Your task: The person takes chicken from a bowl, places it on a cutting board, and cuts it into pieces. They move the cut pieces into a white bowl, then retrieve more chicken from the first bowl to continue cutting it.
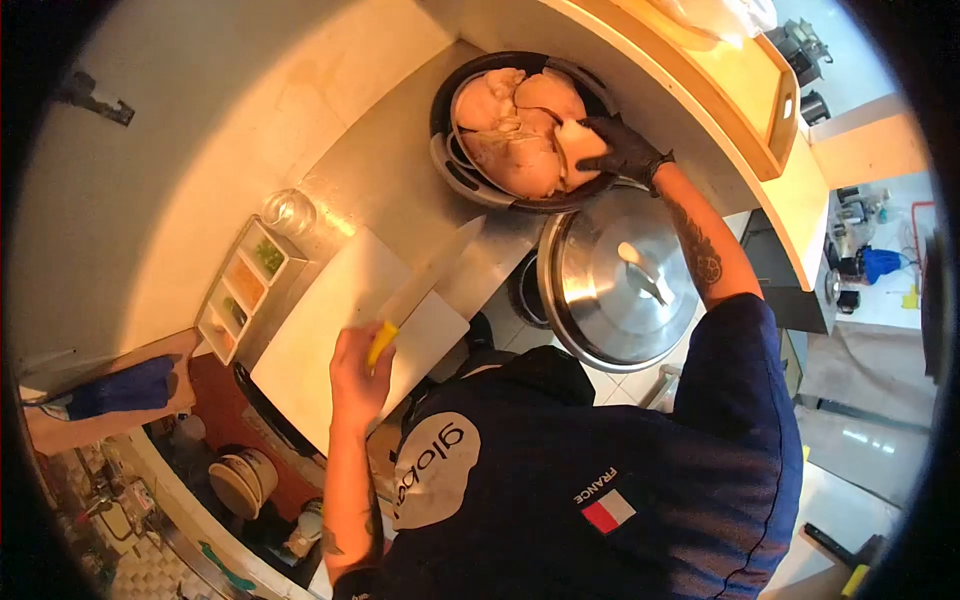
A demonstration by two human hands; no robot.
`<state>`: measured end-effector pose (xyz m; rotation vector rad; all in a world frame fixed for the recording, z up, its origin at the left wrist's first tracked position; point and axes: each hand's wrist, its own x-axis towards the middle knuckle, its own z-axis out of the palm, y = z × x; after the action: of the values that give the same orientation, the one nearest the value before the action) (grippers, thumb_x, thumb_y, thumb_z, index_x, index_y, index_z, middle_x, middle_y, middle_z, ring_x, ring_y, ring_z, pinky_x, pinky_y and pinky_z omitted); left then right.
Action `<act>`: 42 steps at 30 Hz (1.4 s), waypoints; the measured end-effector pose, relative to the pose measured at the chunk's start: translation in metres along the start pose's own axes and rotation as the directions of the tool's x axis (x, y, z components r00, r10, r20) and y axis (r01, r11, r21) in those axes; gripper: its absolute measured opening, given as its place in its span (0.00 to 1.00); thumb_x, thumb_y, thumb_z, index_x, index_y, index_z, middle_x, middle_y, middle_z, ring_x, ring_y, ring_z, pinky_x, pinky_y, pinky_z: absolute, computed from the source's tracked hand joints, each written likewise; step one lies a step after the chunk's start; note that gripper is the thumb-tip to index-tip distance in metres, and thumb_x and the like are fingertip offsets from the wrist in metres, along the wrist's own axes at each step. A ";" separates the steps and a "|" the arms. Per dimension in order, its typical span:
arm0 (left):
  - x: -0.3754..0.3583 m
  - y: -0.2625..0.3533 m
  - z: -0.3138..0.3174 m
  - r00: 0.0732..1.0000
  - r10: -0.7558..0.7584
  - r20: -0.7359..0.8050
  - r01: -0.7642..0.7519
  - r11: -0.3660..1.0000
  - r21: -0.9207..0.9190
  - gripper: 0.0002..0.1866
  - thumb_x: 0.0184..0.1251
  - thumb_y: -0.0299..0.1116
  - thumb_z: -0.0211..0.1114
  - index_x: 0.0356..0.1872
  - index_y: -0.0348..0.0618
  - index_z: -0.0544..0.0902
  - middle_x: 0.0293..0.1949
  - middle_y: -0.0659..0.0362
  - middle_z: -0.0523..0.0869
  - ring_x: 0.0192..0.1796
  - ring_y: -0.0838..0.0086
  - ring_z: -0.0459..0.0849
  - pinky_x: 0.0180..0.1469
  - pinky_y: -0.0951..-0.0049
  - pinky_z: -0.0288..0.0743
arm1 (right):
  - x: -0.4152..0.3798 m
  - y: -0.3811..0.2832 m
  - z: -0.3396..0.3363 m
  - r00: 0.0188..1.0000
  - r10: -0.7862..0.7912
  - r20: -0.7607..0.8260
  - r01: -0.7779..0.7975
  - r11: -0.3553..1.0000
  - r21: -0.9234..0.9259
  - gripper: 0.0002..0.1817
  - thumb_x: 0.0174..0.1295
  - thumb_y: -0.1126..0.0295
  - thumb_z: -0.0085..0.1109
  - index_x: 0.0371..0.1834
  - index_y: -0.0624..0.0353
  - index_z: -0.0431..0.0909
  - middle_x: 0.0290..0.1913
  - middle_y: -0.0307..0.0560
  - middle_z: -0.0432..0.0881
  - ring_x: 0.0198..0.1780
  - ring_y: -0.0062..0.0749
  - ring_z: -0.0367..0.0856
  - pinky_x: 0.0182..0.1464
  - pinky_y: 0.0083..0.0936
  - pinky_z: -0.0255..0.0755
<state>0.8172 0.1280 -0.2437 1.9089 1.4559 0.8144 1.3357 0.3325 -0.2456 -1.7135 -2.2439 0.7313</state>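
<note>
My left hand [360, 365], bare, is closed round the yellow handle [381, 342] of a large knife. Its broad blade [435, 270] points up and to the right above a white cutting board [325, 335]. My right hand [625, 150], in a black glove, grips a pale piece of raw meat [578, 150] at the right side of a round dark-rimmed tub [447, 165]. Several large pink pieces of raw meat [515, 160] fill the tub. Part of my right hand's grip is hidden behind the fingers.
A big lidded metal pot [610, 290] stands below the tub. Left of the board lie a divided tray [240, 285] with chopped food and a clear glass container [288, 212]. A raised ledge [720, 130] bearing a wooden tray [775, 110] curves along the right. Lower left is a bucket [243, 480].
</note>
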 end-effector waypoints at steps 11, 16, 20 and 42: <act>0.136 0.125 0.041 0.950 0.062 0.305 -0.170 0.924 0.341 0.15 0.67 0.26 0.65 0.54 0.39 0.79 0.40 0.41 0.85 0.43 0.45 0.86 0.45 0.50 0.79 | 0.011 -0.011 -0.011 0.984 0.146 0.100 -0.155 0.983 0.096 0.51 0.48 0.37 0.75 0.70 0.60 0.72 0.68 0.58 0.78 0.67 0.49 0.78 0.69 0.39 0.70; 0.137 0.121 0.068 0.950 0.053 0.308 -0.195 0.871 0.451 0.13 0.69 0.27 0.64 0.53 0.39 0.78 0.38 0.42 0.84 0.41 0.43 0.85 0.45 0.48 0.79 | 0.021 0.023 0.000 0.997 0.055 0.056 -0.057 0.997 0.044 0.49 0.46 0.40 0.78 0.68 0.58 0.74 0.65 0.57 0.80 0.64 0.47 0.80 0.66 0.39 0.72; 0.140 0.128 0.082 0.950 0.054 0.306 -0.186 0.889 0.419 0.11 0.66 0.25 0.63 0.48 0.38 0.77 0.38 0.42 0.85 0.41 0.44 0.86 0.44 0.49 0.81 | 0.023 0.040 0.010 0.995 -0.055 -0.082 0.058 0.997 0.041 0.45 0.48 0.41 0.78 0.65 0.56 0.75 0.64 0.55 0.82 0.65 0.46 0.79 0.68 0.39 0.71; 0.074 0.074 0.051 0.982 -0.074 0.171 0.123 0.948 -0.293 0.14 0.72 0.25 0.66 0.56 0.31 0.83 0.45 0.50 0.91 0.47 0.73 0.89 0.53 0.73 0.81 | 0.021 -0.114 -0.057 0.973 -0.223 -0.057 0.204 0.949 -0.242 0.38 0.45 0.40 0.75 0.51 0.59 0.83 0.51 0.59 0.86 0.54 0.53 0.84 0.59 0.42 0.76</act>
<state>0.9169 0.1789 -0.2111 1.6183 1.2405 0.7707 1.2605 0.3447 -0.1418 -1.5266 -2.4877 0.3513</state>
